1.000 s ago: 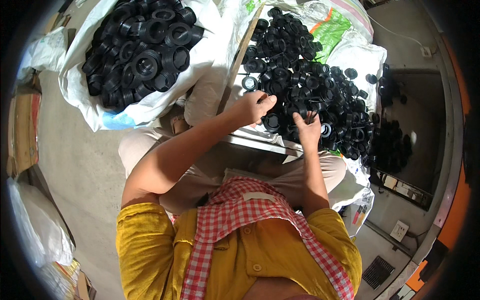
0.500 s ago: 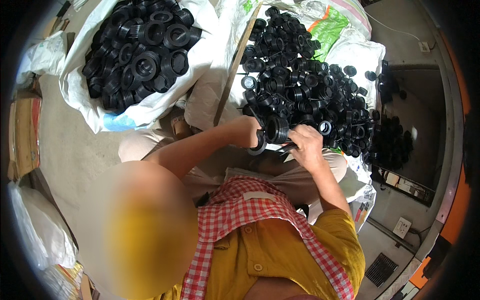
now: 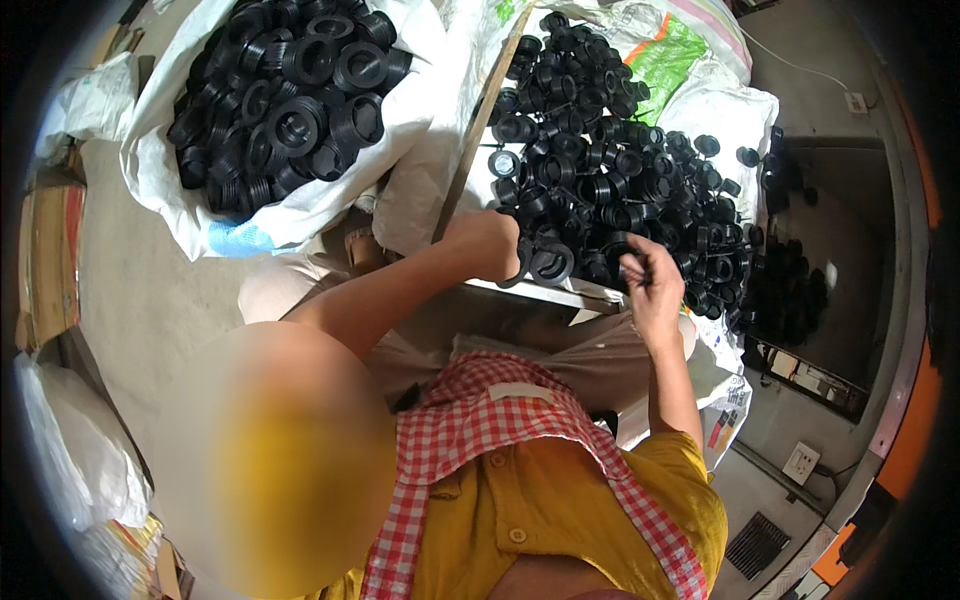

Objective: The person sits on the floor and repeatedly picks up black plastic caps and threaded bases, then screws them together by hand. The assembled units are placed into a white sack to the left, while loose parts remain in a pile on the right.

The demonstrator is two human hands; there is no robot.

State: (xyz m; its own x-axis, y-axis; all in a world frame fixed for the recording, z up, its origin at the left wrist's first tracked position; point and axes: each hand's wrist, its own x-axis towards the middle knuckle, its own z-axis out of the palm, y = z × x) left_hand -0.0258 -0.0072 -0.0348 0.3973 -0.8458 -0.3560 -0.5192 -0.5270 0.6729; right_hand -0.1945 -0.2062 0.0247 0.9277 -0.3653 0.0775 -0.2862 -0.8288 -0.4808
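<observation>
My left hand (image 3: 485, 245) is closed in a fist at the near left edge of the pile, with a black plastic ring (image 3: 521, 264) showing at its finger side. Its fingertips are hidden. A black threaded cap (image 3: 551, 263) lies just right of that ring. My right hand (image 3: 655, 285) is held over the near edge of the heap, fingers bent and apart, with nothing plainly between them. Around both hands spreads the pile of small black plastic caps (image 3: 600, 190), several with thin stems, on white sacking (image 3: 722, 112).
A white sack (image 3: 150, 195) full of larger black threaded rings stands at the far left. A wooden strip (image 3: 485, 115) borders the pile's left side. On the right is a dark recessed panel (image 3: 850, 230) beside more black pieces. Cardboard (image 3: 50, 265) stands at the left edge.
My right hand has moved right, away from my left hand, and its fingers have spread. The black threaded cap between the hands now sits lower. My left hand has shifted slightly up.
</observation>
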